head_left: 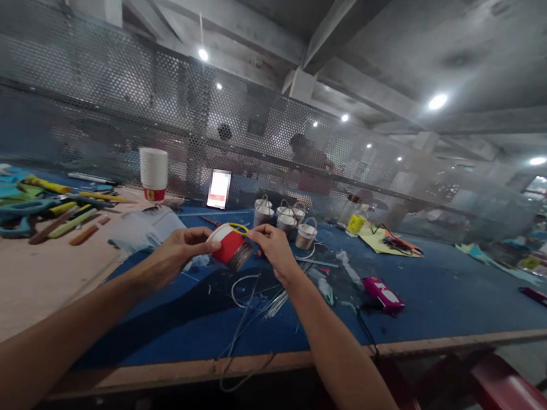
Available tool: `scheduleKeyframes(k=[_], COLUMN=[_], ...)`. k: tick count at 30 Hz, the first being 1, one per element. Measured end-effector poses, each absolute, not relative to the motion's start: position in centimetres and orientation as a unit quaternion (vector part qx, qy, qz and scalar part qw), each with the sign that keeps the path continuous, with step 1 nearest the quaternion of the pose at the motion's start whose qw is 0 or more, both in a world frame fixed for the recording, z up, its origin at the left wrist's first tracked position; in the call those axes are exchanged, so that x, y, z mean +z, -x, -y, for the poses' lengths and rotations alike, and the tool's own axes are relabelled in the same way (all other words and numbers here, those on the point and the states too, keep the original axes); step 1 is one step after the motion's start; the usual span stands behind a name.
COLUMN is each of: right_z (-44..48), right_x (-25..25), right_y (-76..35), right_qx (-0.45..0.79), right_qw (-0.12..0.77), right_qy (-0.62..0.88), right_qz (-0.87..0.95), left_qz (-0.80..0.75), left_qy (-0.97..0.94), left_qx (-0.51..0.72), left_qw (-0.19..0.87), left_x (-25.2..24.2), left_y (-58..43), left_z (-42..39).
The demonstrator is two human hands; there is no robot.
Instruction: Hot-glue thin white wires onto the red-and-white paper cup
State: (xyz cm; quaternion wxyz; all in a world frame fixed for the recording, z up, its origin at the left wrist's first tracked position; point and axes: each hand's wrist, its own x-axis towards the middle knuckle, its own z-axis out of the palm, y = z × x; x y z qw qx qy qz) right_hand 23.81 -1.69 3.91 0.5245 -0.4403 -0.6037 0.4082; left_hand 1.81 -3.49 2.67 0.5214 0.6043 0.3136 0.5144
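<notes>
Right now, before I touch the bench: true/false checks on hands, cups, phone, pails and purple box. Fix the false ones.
1. The left hand holds the red-and-white cup. True.
2. That cup stands upright on the table. False: it is held tilted in the left hand.
3. The phone is propped up with its screen lit. True.
4. The purple box lies to the person's left of the held cup. False: it lies to the right.
5. The small pails have handles. True.
6. The stack of cups lies on its side. False: it stands upright.
</notes>
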Motion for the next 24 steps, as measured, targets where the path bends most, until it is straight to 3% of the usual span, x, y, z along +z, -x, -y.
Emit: scheduleKeyframes(k=[7, 24], right_z=[1.54, 1.62], right_x=[3.84, 3.79], right_y=[-23.88, -23.89], right_qx=[0.391, 0.400], right_qw=[0.568, 0.582], right_qy=[0.396, 0.362], right_qz=[0.606, 0.608], left_qz=[-0.339, -0.340], left_qy=[-0.614, -0.609], left_qx=[0.507, 0.506], left_qw=[0.501, 0.507], left_x=[2.62, 2.65], left_y=[-1.73, -1.78], left_z=[3.33, 3.36])
